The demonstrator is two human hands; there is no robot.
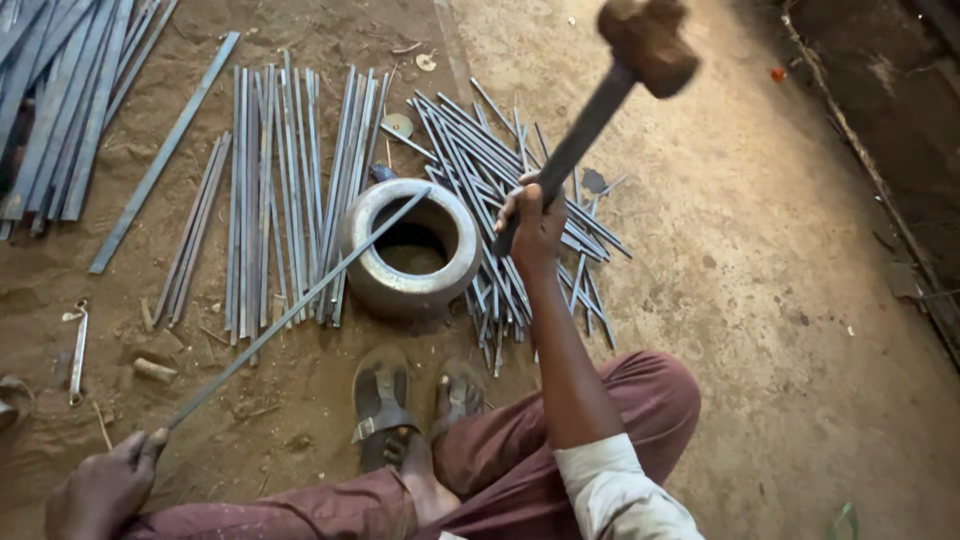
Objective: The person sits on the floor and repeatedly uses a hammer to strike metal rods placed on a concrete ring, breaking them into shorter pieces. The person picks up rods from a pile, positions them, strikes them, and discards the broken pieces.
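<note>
1. Dirt floor point(300, 400) on my left side, smoother concrete-looking floor point(760, 300) on the right, and I'm sitting low with my knees bent in maroon trousers point(620, 400).
2. Right hand point(533, 222) is clenched around the lower end of a hammer's dark handle, arm stretched forward and up, white sleeve point(620, 490) pushed back near the elbow.
3. Hammer point(648, 42) is raised high, rusty brown head up near the top edge of the view and a bit blurred, handle slanting down-left into my fist.
4. Left hand point(100, 490) is down at the bottom left corner, closed around the near end of a long thin steel rod point(290, 315).
5. That rod runs diagonally up and to the right, and its far tip lies across the rim of a thick metal ring point(412, 250) standing on the ground right in front of my feet.
6. Both feet are in worn sandals point(380, 405), toes pointing at the ring.
7. Left of the ring there's a row of flat steel strips point(270, 190) laid side by side on the dirt.
8. Right of the ring and behind my raised hand, a messy heap of thin rods point(500, 170) fans out.
9. More long strips point(60, 110) are piled at the top left corner.
10. Small wrench-like tool point(78, 350) sits in the dirt at far left, well apart from my left hand.
</note>
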